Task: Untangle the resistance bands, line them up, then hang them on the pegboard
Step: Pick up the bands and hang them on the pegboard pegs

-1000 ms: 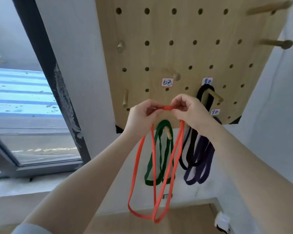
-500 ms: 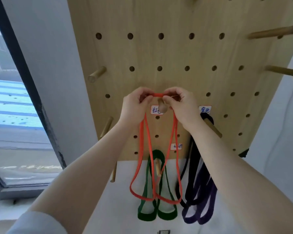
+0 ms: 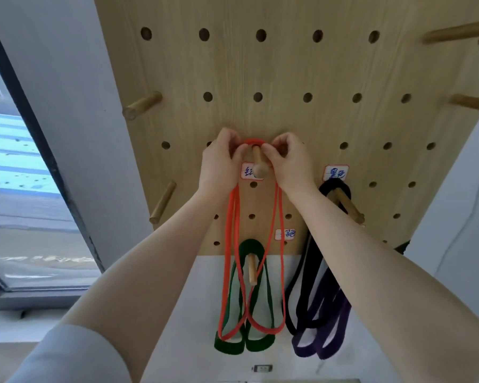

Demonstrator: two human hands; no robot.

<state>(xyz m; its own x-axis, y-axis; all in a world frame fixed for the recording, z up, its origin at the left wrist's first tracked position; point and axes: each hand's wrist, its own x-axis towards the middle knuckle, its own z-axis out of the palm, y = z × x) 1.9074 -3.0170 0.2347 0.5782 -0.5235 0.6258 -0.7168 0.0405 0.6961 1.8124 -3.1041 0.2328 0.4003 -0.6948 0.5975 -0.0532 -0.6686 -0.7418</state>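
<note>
A wooden pegboard [image 3: 288, 73] hangs on the wall. An orange band [image 3: 281, 244] is looped over the middle peg [image 3: 259, 165], its top arching behind the peg. My left hand [image 3: 220, 164] pinches the band left of the peg and my right hand [image 3: 289, 164] pinches it on the right. The orange loops hang down in front of a green band [image 3: 260, 341] that hangs on a lower peg [image 3: 251, 269]. A black band [image 3: 306, 272] hangs from the right peg [image 3: 347, 205], with a purple band [image 3: 329, 335] beside it.
Empty pegs stick out at the left [image 3: 141, 106] and lower left [image 3: 162, 203], two more at the upper right [image 3: 459, 31]. White labels [image 3: 335, 172] sit by the pegs. A window [image 3: 17, 175] lies to the left, white wall below the board.
Both hands raised the orange band from chest height up to the middle peg and brought its top over the peg. The camera view tilted up and closer to the board.
</note>
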